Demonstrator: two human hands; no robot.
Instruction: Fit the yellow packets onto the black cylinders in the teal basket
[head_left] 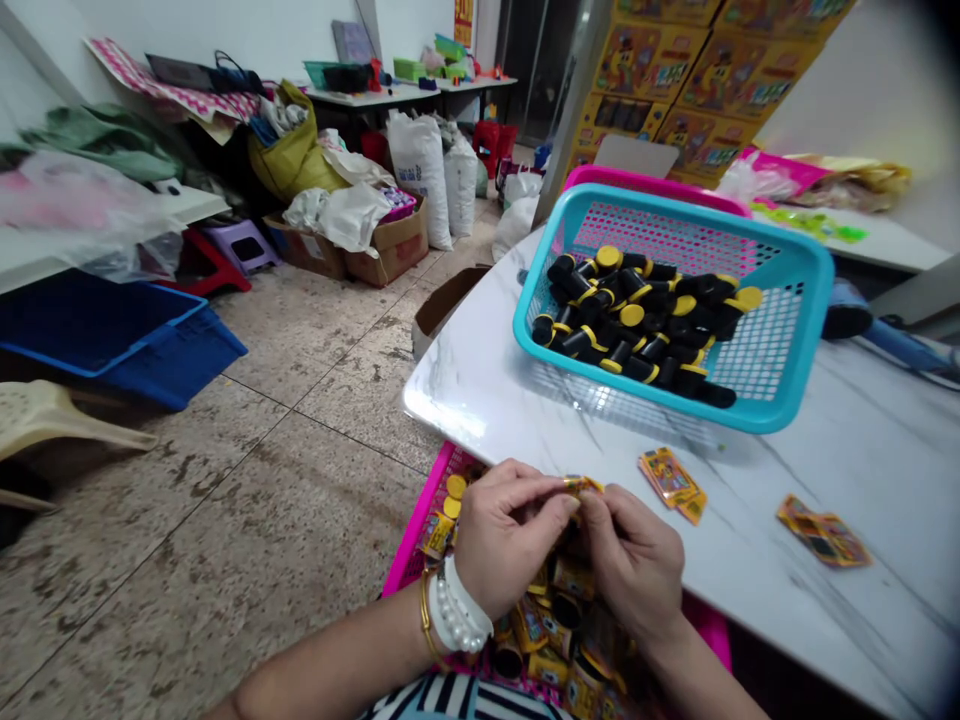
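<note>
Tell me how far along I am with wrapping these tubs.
Partway, it seems. Done: the printed tubs in the lower pink basket. In hand: a small printed wrapper, pinched by the left hand and right hand. Remaining: the bare black tubs in the blue basket, with loose wrappers on the table.

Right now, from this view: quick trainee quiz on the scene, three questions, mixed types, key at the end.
1. True or false: the turquoise basket, holding black tubes with yellow caps, stands on the white table.

2. Multiple choice: what do the left hand and right hand hold between them?
A. A pair of scissors
B. A small yellow printed piece
C. A white sack

3. Fill in the blank: the colour of the lower basket, beneath the hands, is ____.

Key: 1. True; 2. B; 3. Pink
</note>
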